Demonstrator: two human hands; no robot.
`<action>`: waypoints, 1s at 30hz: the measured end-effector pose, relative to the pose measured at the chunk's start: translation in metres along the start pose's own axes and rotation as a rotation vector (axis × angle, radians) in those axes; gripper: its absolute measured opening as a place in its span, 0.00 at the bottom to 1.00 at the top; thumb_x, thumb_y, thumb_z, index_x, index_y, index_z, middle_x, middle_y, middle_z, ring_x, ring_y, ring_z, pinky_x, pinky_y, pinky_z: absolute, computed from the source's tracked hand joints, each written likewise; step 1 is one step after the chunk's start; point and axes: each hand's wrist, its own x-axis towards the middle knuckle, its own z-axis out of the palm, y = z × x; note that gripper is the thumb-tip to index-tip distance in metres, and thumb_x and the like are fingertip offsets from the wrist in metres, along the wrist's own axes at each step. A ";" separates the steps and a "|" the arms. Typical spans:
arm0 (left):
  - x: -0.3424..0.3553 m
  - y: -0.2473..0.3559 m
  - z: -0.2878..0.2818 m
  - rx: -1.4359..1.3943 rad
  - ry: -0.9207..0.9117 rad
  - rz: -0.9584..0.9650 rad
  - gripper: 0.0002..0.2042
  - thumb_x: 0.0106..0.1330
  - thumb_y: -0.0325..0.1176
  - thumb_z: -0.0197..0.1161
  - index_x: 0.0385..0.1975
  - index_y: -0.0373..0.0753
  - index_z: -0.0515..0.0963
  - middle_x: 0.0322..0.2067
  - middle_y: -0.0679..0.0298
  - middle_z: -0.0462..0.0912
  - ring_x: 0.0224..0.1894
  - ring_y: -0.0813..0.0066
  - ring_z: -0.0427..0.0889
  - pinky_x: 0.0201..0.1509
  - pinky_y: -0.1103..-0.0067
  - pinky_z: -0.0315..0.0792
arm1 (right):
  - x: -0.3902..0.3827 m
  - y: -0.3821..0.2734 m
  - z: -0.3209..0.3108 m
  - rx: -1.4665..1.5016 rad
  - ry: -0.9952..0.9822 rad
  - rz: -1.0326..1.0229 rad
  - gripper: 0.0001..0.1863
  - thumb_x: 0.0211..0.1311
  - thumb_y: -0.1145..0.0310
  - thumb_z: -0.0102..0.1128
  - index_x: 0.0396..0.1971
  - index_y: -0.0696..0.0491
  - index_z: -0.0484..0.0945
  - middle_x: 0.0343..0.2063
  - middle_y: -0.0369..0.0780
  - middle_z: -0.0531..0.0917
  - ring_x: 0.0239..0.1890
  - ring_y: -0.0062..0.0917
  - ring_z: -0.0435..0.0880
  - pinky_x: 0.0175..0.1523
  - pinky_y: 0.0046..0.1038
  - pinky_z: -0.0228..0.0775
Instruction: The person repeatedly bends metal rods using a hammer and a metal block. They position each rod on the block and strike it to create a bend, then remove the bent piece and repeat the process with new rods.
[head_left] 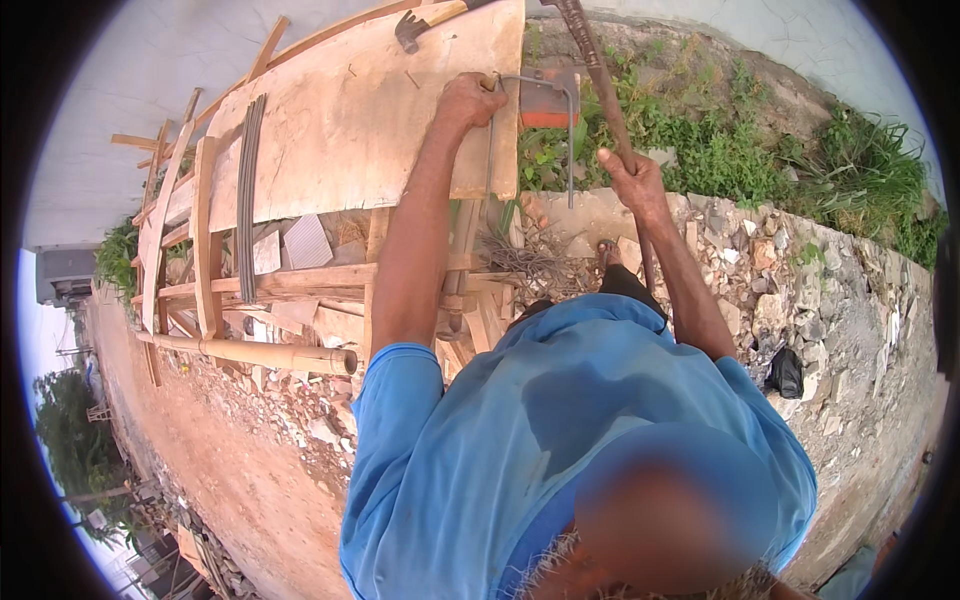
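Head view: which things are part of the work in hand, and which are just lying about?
In use:
- left hand gripping the thin bent steel rod at the edge of the plywood bench
- right hand gripping the long rusty bending bar

Lying about:
- hammer at the far end of the bench
- bundle of straight rods
- bamboo pole
- rubble

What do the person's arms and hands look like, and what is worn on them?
Both arms come out of short, loose, bright blue sleeves that end above the elbow, so the forearms are bare. The left hand and the right hand are also bare: no gloves. I can see no watch, ring or band on either wrist, though the picture is small there. The sleeves are plain, without any pattern.
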 end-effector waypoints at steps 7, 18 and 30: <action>-0.016 0.005 -0.001 -0.364 0.037 -0.065 0.16 0.59 0.37 0.65 0.41 0.29 0.81 0.30 0.58 0.84 0.28 0.72 0.82 0.30 0.73 0.77 | 0.026 -0.027 0.033 0.431 -0.157 -0.040 0.14 0.64 0.61 0.66 0.37 0.58 0.81 0.20 0.36 0.83 0.15 0.13 0.74 0.17 0.19 0.59; -0.043 0.044 -0.008 -0.790 0.211 -0.007 0.12 0.64 0.35 0.64 0.43 0.35 0.80 0.28 0.62 0.82 0.28 0.75 0.81 0.31 0.77 0.75 | 0.077 -0.092 -0.013 0.486 -0.274 -0.137 0.12 0.66 0.66 0.60 0.44 0.58 0.75 0.23 0.34 0.80 0.19 0.13 0.76 0.19 0.18 0.62; 0.027 0.049 0.011 -0.410 0.506 0.049 0.20 0.64 0.49 0.62 0.36 0.36 0.85 0.23 0.60 0.83 0.25 0.72 0.81 0.33 0.73 0.74 | 0.268 -0.104 -0.062 -0.151 -0.666 -0.304 0.17 0.64 0.64 0.62 0.46 0.60 0.78 0.21 0.32 0.77 0.19 0.12 0.71 0.20 0.17 0.59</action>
